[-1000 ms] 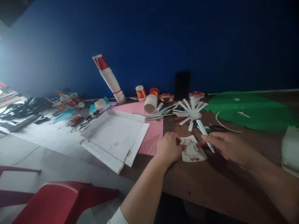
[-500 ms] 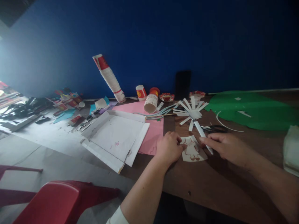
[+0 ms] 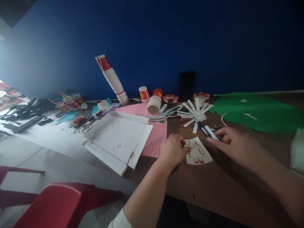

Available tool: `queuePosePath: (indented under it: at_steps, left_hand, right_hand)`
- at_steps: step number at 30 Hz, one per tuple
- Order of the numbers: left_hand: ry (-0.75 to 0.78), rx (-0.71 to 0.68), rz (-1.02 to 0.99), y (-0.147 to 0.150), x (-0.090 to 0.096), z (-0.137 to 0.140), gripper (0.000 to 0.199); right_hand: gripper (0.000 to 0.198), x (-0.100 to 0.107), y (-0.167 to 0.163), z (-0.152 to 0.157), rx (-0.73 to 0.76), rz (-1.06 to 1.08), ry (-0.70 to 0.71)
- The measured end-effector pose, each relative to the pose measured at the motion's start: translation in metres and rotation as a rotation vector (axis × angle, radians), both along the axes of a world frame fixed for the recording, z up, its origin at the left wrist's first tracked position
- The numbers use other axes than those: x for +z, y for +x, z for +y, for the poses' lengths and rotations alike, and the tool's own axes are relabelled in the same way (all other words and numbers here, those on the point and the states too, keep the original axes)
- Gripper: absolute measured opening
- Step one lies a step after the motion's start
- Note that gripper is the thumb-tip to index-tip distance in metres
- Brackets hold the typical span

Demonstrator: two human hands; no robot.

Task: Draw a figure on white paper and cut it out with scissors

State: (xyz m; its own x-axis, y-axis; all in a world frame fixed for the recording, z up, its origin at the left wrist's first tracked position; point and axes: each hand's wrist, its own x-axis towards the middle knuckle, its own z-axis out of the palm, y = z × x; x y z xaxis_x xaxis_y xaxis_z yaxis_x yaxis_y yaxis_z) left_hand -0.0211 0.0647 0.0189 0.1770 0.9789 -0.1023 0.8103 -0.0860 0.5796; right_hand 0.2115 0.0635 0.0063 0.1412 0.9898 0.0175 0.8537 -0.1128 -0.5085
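A small cream paper with a brown outline drawing of a dress-like figure and shoes lies on the brown table. My left hand rests at its left edge, fingers curled and the thumb side pressing on the paper. Above the paper's right side, my right hand grips a white marker between thumb and fingers. A slim dark, shiny tool lies beside the marker; its kind is unclear. Beyond is a fan of white paper strips around a central disc.
A shallow white cardboard tray overlaps pink paper at left. Paper cups, a leaning cup stack and pale tubes are farther back. Green sheet lies right; a red stool stands lower left.
The marker in my right hand has drawn back and turned off the paper, uncovering the dark tool beside it. My left hand stays at the paper's left edge.
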Motion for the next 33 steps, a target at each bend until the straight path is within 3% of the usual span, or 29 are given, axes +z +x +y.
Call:
queuePosePath:
  at_steps: [5,12,18,22,24,27,30,33]
  left_hand:
    - [-0.008,-0.002,0.009,0.0,0.001,0.0,0.019]
    - [0.006,-0.014,0.007,0.0,0.0,0.0,0.017]
    - [-0.005,0.02,0.012,0.001,0.001,-0.002,0.03]
    - [-0.026,0.035,0.011,0.002,0.002,-0.001,0.041]
    - [-0.04,0.028,0.007,0.002,0.003,0.0,0.038]
    - [-0.056,0.021,0.014,0.002,0.005,0.002,0.034]
    - [-0.051,0.027,0.011,0.003,0.004,0.002,0.035]
    - [-0.035,0.043,-0.001,0.003,0.001,0.002,0.038]
  right_hand:
    - [0.039,0.001,-0.02,-0.009,0.199,0.014,-0.155]
    - [0.033,-0.002,-0.026,-0.01,0.156,-0.1,-0.175]
    - [0.032,0.01,-0.029,-0.013,0.142,-0.041,-0.11]
    - [0.036,0.02,0.0,-0.001,-0.047,-0.007,0.091]
    - [0.037,0.015,0.019,0.009,-0.056,-0.024,0.148]
    - [0.043,-0.003,0.038,0.023,0.077,-0.049,0.058]
    - [0.045,-0.018,0.042,0.031,0.135,-0.166,0.083]
    - [0.042,-0.02,0.039,0.035,0.112,-0.246,0.084]
